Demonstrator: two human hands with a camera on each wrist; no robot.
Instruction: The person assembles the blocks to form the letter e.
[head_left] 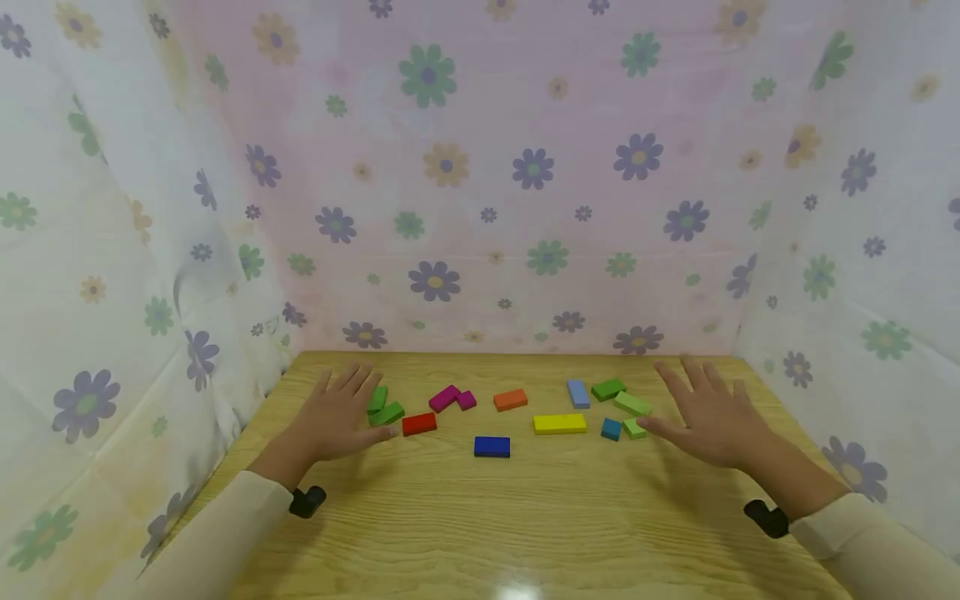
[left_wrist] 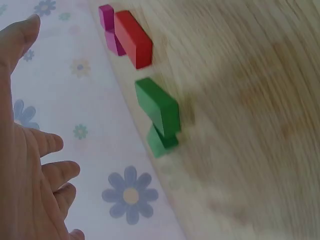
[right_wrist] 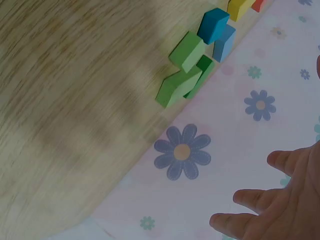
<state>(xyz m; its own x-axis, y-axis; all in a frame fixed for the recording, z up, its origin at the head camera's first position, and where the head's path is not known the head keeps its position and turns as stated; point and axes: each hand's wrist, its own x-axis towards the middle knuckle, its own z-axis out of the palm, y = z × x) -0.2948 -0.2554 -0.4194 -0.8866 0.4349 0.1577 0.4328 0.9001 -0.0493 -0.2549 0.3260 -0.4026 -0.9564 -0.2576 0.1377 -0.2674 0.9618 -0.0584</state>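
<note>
Site: a small cloth-screened booth; type of building cannot be told. Evidence: wood-grain bench, pale flower-print cloth hanging behind the bench and along both its sides.

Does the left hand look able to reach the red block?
Likely yes: the left hand is empty and near the red block, and nothing covers that block's top, though a green block close by could crowd the grip.
</note>
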